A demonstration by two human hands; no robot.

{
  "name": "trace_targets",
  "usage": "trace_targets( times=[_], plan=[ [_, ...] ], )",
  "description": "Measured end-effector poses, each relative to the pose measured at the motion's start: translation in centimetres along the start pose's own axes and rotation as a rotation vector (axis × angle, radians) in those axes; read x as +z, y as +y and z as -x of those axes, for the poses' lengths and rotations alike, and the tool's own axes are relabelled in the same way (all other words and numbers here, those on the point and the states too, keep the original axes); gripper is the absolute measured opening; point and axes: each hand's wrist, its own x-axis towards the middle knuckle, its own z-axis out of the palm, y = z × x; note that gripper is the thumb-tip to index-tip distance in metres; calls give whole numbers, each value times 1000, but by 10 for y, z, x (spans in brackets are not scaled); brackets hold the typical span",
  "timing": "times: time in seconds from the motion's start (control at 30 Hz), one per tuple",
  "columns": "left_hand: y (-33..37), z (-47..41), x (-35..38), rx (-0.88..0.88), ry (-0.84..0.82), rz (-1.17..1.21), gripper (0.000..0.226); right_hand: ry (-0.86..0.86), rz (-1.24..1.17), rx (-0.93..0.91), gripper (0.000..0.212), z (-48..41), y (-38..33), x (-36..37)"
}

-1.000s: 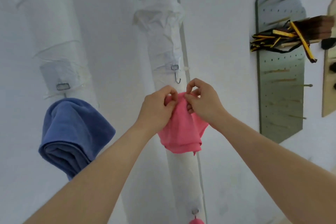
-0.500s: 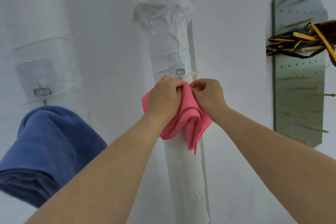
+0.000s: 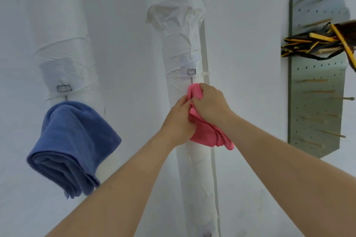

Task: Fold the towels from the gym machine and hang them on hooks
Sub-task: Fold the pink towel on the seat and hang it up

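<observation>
Folded pink cloth towel [image 3: 207,136]: bunched in left hand [image 3: 178,121] and right hand [image 3: 211,103] grips; hook tip hidden. Folded blue terry towel [image 3: 71,146] at 9 o'clock, well apart.

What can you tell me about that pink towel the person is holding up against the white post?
The pink towel is a small, soft-looking cloth, folded into layers and bunched. Its top edge sits just under the metal hook strapped to the wrapped white post; whether it has caught the hook is hidden. The left hand and right hand both clutch it, and its lower corner hangs free.
</observation>
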Motion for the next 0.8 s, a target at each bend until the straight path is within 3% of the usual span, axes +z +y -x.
trace_targets(
  times=[0.1,0.27,0.37,0.53,0.8],
  plan=[
    [7,12,-8,-81,-29,113,53,-52,-57,43,15,5,-5,-2],
    [22,31,-19,-87,24,236,81,-50,-63,136,56,18,-7,-9],
    [32,43,-25,-80,105,280,62,-46,-51,132,57,28,-7,-15],
    [40,67,-29,-91,204,279,54,-11,11,94,51,52,-8,-27],
    [52,131,-33,-53,196,302,22,22,203,15,38,125,-10,-53]
  ],
)
